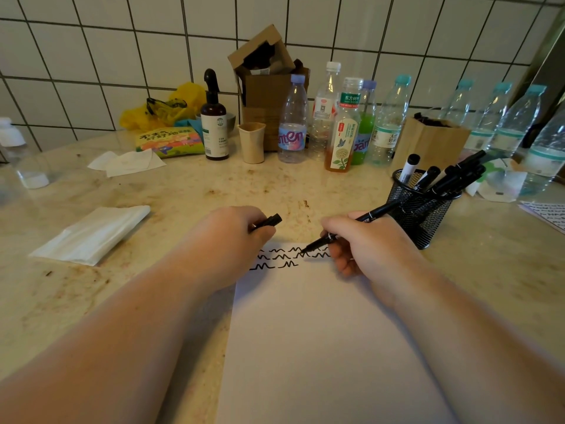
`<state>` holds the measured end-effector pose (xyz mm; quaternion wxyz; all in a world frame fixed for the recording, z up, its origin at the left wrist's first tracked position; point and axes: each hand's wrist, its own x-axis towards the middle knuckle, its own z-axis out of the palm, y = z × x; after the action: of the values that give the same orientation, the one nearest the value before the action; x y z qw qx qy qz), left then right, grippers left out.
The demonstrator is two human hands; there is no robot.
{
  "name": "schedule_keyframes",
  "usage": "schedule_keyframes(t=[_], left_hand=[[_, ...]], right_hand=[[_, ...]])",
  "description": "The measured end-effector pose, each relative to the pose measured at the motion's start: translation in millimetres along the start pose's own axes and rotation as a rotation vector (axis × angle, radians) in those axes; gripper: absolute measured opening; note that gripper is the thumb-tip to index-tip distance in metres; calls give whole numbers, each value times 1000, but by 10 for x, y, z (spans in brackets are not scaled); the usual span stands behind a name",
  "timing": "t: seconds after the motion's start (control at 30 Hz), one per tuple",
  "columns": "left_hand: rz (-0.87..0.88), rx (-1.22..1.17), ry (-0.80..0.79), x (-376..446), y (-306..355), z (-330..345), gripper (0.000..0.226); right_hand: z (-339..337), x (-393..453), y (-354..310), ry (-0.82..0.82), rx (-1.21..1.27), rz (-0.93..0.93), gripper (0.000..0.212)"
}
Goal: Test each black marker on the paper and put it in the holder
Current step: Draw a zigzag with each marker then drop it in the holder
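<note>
A white sheet of paper [321,332] lies in front of me with several black squiggles [284,258] along its top edge. My right hand [363,243] grips an uncapped black marker [373,214], its tip touching the paper among the squiggles. My left hand [232,237] rests at the paper's top left corner and holds the marker's black cap [269,222]. A black mesh holder [419,206] stands just right of my right hand with several black markers [443,175] in it.
Several plastic bottles [293,123] line the tiled wall, with a brown spray bottle [214,123], a paper cup [252,142] and cardboard boxes [269,87]. Folded white tissue [91,234] lies to the left. Another scribbled sheet [547,214] sits at the right edge.
</note>
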<state>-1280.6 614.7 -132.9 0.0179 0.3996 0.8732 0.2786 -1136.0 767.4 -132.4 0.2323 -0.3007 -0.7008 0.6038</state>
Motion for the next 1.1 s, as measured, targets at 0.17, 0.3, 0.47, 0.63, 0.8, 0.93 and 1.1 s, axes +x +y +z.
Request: schedule_keyframes(t=[0.17,0.3,0.47,0.63,0.8,0.93,1.1], left_hand=[[28,-71,-28,10,-11,13,17],[46,-68,-22,10,-16,26,17],[63,-63,-30,8,-18,21,12],[90,-147,-44,-15,12,8,11],[174,-166,-30,-61,80,-20,13],[198,-256,-38,-110,123,-59,17],[166,-423,-121,-102,146,-94,20]], right_hand=[[-39,1,-36,-38,256,-99,24],[-50,-7,-93,-72,397,-154,22],[-63,10,-85,-91,470,-86,34],[-32,-10,-71,-84,381,-125,13],[-6,-24,-71,-161,379,-116,7],[-34,-63,-101,-209,410,-177,22],[-70,-70,-112,-246,364,-253,16]])
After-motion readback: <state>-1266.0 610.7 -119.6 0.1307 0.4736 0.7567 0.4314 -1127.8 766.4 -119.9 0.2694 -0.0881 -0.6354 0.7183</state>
